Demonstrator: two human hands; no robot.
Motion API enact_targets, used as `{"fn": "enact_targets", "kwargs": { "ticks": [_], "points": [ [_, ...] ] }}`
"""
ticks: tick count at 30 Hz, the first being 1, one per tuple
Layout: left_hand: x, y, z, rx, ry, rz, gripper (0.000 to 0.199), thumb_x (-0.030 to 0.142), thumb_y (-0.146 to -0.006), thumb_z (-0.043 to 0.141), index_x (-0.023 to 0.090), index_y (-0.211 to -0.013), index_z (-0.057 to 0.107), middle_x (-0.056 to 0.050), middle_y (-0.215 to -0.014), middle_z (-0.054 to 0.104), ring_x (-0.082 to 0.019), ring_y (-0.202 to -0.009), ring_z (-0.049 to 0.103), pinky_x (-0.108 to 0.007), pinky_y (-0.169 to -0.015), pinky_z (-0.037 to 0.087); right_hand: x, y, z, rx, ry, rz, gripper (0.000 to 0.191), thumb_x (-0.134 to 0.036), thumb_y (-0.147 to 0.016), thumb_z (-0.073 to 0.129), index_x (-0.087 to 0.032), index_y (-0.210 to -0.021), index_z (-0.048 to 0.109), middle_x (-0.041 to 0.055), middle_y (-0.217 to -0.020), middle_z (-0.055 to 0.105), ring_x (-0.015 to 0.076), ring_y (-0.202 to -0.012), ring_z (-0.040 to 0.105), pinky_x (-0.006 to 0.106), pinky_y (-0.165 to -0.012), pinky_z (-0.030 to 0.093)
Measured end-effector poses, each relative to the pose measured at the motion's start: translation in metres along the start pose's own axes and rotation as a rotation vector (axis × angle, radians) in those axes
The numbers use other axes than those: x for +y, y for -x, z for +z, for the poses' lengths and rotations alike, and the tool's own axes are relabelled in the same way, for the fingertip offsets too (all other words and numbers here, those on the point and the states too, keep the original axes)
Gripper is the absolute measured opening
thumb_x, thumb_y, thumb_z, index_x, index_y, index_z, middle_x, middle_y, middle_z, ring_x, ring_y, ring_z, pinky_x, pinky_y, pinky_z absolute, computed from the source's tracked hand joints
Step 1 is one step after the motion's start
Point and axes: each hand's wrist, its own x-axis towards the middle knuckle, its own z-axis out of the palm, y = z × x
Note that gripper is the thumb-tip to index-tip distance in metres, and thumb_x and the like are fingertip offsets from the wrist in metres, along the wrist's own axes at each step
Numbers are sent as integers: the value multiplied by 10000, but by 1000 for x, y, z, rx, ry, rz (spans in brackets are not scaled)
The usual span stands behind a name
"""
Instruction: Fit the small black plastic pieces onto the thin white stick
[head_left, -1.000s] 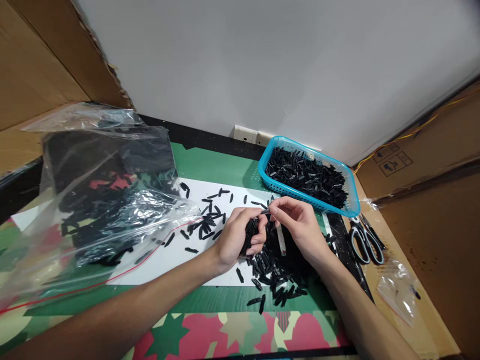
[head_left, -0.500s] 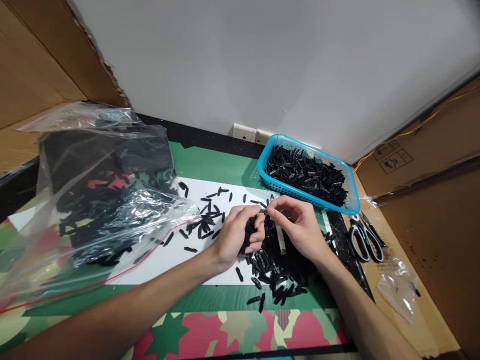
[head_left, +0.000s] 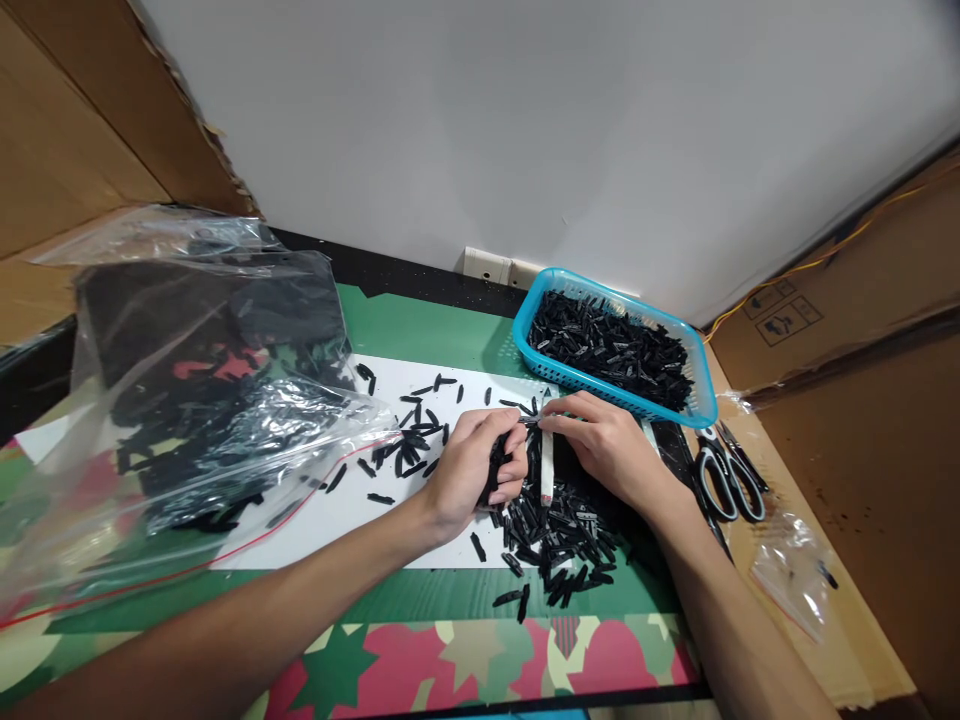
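Observation:
My left hand (head_left: 480,465) is closed around several small black pieces, with its thumb and index finger pinching one at the top. Close on its right, my right hand (head_left: 607,440) has its fingertips pressed together at the end of that piece. A white strip (head_left: 547,470) hangs below the right fingertips; what holds it is hard to see. Beneath both hands lies a heap of black pieces (head_left: 559,540), and more are scattered over a white sheet (head_left: 442,520).
A blue basket (head_left: 705,385) full of black pieces stands at the back right. Scissors (head_left: 724,480) and a small clear bag (head_left: 795,575) lie to the right. A large clear zip bag (head_left: 247,420) covers the left side. Cardboard (head_left: 855,430) stands at the right.
My right hand has turned, its fingers now lying flatter over the piece. The white strip has shifted slightly left and hangs more upright. My left hand has barely moved.

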Motion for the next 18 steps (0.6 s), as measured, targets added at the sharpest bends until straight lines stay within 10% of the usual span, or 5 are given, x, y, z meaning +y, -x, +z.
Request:
{"fn": "enact_targets", "kwargs": {
  "ticks": [7,14,18],
  "points": [
    [0,-1,-1,-1,-14,1,351,384,-967,542,198,-685,448,59,-499,390,-46,-374,276,-147,-357,208,1,-2,3,53,31,-81,319,9,-986,499,-189,-1149,687,110,-1160,745,259,-1013,673,415,-862,606],
    [-3,-1,-2,14,-37,23,379,430,-950,582,200,-685,438,61,-507,394,-46,-390,284,-140,-356,204,-18,-5,10,804,-441,180,173,-118,-1008,596,-244,-1125,576,44,-1021,725,190,-906,747,351,-800,639],
    [-2,-1,-1,29,-49,18,385,436,-942,598,198,-684,440,60,-509,402,-45,-394,298,-133,-358,214,-37,-8,10,939,-632,162,173,-149,-1034,571,-270,-1106,470,15,-928,718,195,-815,783,357,-711,657]
  ]
}}
